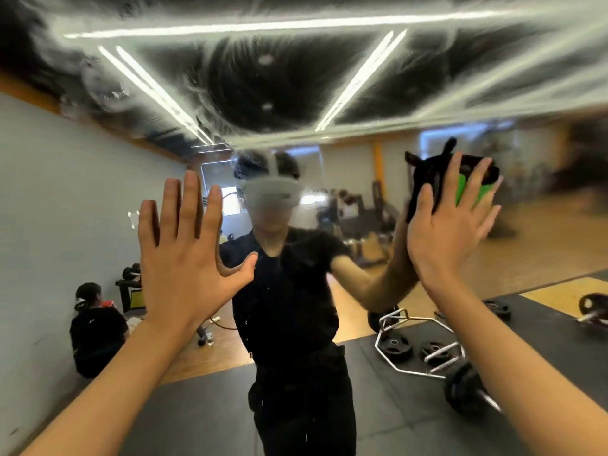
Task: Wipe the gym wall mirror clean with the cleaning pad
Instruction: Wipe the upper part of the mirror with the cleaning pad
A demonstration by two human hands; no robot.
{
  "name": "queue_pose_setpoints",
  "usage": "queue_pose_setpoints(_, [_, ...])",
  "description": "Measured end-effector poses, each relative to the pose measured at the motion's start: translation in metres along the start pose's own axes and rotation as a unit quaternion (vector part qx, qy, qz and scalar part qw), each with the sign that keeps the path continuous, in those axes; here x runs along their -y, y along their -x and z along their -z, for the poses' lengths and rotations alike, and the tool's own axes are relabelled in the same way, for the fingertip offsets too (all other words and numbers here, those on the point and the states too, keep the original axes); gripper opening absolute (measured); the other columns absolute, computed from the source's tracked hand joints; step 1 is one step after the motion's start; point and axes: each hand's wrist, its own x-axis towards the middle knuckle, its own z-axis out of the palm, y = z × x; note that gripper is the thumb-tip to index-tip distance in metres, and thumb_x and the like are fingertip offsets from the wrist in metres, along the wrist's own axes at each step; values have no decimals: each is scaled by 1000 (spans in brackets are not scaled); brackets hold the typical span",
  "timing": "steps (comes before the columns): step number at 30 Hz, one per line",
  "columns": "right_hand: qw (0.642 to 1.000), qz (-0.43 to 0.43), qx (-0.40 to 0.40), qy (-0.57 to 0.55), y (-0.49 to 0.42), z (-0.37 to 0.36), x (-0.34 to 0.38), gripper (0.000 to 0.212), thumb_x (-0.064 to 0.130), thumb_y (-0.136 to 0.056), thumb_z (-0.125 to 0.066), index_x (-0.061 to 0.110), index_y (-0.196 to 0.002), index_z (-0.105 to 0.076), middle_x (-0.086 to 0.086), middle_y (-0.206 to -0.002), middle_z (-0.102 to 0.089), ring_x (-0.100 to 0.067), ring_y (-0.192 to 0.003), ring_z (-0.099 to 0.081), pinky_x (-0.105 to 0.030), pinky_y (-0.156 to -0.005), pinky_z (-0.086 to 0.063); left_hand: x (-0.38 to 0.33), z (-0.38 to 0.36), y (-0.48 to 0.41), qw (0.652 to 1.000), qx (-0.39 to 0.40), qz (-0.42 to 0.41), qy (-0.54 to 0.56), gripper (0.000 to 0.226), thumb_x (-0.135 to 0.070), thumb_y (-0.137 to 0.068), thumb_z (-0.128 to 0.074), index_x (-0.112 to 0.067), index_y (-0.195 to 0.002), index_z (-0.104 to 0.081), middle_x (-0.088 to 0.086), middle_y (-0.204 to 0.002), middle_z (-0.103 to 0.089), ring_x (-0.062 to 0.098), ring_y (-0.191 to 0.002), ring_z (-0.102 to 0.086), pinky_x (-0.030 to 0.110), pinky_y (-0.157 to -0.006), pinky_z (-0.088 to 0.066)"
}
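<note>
Head view: right hand (pixel 450 222), fingers straight, presses the pad (pixel 470 189) flat on the mirror (pixel 296 77); left hand (pixel 184 245) is splayed, empty. Overlap strokes through the streaks.

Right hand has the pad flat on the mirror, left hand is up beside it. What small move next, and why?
Probably sweep the right hand, pressing the green and black cleaning pad with straight fingers, upward across the mirror. White streaky film covers the glass above both hands, while the lower part looks mostly clear apart from a few drips. The open left hand holds nothing and can stay as a brace.
</note>
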Motion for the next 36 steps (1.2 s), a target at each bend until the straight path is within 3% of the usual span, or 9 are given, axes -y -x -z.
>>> queue_pose_setpoints(2, [1000, -13, -1, 3, 23, -5, 34, 65, 53, -105, -26, 33, -166, -17, -8, -174, -5, -37, -160, -1, -62, -125, -9, 0, -1, 0, 1000, -1, -1, 5, 105, -74, -88, -45, -13, -169, -17, 13, -177, -1, 35, -164, -2, 56, -131, -2])
queue_pose_setpoints(6, [974, 219, 59, 1, 102, -10, 84, 66, 53, -103, -39, 36, -164, -21, -7, -174, -7, -37, -160, -1, -59, -127, -5, 2, -1, 1, 1000, -1, -4, 12, 104, -74, -89, -44, -16, -170, -14, 12, -177, -2, 35, -164, -3, 57, -131, -3])
queue_pose_setpoints(10, [913, 397, 88, -13, 98, -6, 52, 60, 54, -105, -45, 36, -160, -35, -7, -172, -17, -33, -160, -9, -59, -126, -15, 4, 0, 1, 1000, -2, -5, 16, 104, -77, -90, -40, -16, -170, -14, 11, -177, -3, 34, -164, -4, 54, -131, -2])
queue_pose_setpoints(12, [925, 374, 72, 9, 68, -3, 8, 61, 55, -104, -44, 35, -161, -33, -8, -172, -17, -34, -160, -11, -59, -126, -13, 4, -1, 1, 1000, -4, -5, 14, 104, -77, -90, -40, -15, -170, -15, 12, -177, -3, 35, -164, -4, 55, -131, -2])
queue_pose_setpoints(15, [987, 149, 54, 12, 34, 5, -45, 66, 56, -104, -32, 34, -165, -19, -7, -174, -6, -35, -160, -2, -64, -125, -10, 2, -3, 1, 1000, -14, -3, 8, 104, -75, -90, -42, -13, -169, -17, 14, -177, -5, 37, -163, -6, 55, -130, -2])
queue_pose_setpoints(17, [999, 15, 35, -4, 35, 3, -46, 66, 53, -105, -27, 32, -166, -16, -6, -175, -4, -35, -160, 0, -65, -124, -9, 2, -3, 1, 1000, -15, -5, 5, 104, -75, -90, -44, -13, -169, -17, 14, -177, -5, 37, -163, -7, 56, -130, -3])
queue_pose_setpoints(19, [999, -50, 19, -12, 49, -2, -19, 66, 52, -104, -26, 32, -166, -15, -6, -175, -3, -38, -160, 1, -64, -125, -7, 2, -3, 1, 1000, -12, -5, 7, 105, -74, -89, -44, -14, -170, -15, 13, -177, -4, 37, -163, -6, 57, -130, -4])
queue_pose_setpoints(26, [968, 234, 93, -9, 134, -9, 79, 66, 54, -105, -38, 36, -165, -18, -5, -174, -4, -34, -160, 5, -59, -127, -1, 3, -2, 1, 1000, -5, -5, 12, 104, -74, -90, -41, -14, -170, -13, 13, -177, -2, 36, -163, -4, 57, -131, -3])
queue_pose_setpoints(36, [961, 267, 71, -14, 130, -11, 67, 65, 52, -103, -48, 35, -163, -28, -5, -174, -11, -33, -160, -3, -55, -128, -5, 5, 2, 1, 1000, 15, -9, 13, 105, -74, -90, -46, -14, -170, -16, 14, -177, -2, 35, -164, -2, 58, -131, -4])
